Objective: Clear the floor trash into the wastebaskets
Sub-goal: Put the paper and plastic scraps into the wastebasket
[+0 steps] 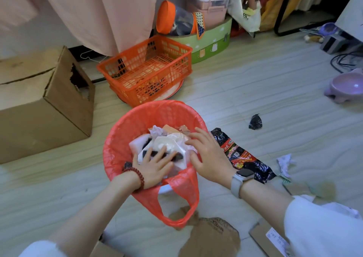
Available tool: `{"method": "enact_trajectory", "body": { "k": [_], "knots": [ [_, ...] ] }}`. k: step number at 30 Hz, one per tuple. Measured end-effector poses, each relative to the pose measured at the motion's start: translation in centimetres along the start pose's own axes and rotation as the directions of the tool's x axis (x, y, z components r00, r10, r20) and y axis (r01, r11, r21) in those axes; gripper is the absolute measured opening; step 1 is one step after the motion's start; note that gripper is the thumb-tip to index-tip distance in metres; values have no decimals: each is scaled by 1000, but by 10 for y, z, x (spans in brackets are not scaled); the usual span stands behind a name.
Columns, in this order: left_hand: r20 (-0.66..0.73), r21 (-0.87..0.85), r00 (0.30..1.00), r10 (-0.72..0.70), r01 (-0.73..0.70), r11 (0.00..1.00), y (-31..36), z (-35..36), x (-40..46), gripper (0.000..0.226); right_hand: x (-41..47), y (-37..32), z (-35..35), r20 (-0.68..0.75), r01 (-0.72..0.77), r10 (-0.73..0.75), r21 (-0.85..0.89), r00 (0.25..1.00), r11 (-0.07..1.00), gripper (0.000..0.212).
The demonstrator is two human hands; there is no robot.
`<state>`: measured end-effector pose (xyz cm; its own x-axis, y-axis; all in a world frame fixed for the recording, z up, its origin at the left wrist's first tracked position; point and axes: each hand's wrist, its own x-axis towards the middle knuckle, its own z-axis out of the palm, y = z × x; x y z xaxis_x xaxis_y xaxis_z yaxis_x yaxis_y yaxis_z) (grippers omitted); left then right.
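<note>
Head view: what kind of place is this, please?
Probably a lived-in room of a home, perhaps a bedroom. A pink curtain hangs over the floor, a purple pet bowl stands there, and storage boxes are stacked by an orange basket.

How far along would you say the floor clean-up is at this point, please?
Partly done. The red-lined wastebasket already holds a heap of wrappers and paper. Both hands, left and right, are pressing that heap down. Left on the floor: the black and red snack wrapper, a small black scrap, crumpled paper and torn cardboard pieces.
</note>
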<state>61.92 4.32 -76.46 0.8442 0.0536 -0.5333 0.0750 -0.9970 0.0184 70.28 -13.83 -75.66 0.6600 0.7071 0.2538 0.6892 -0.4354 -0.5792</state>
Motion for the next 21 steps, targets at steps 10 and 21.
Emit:
{"method": "enact_trajectory", "body": {
  "k": [10,21],
  "knots": [
    [-210,-235,965,-158,107,966,6,-13,-7,39,0,3,-1,79,-32,29,28,996,999,44],
    [-761,-264,644,-76,-201,943,112,-87,21,32,-21,107,-38,-79,-536,536,27,841,844,49]
  ]
}}
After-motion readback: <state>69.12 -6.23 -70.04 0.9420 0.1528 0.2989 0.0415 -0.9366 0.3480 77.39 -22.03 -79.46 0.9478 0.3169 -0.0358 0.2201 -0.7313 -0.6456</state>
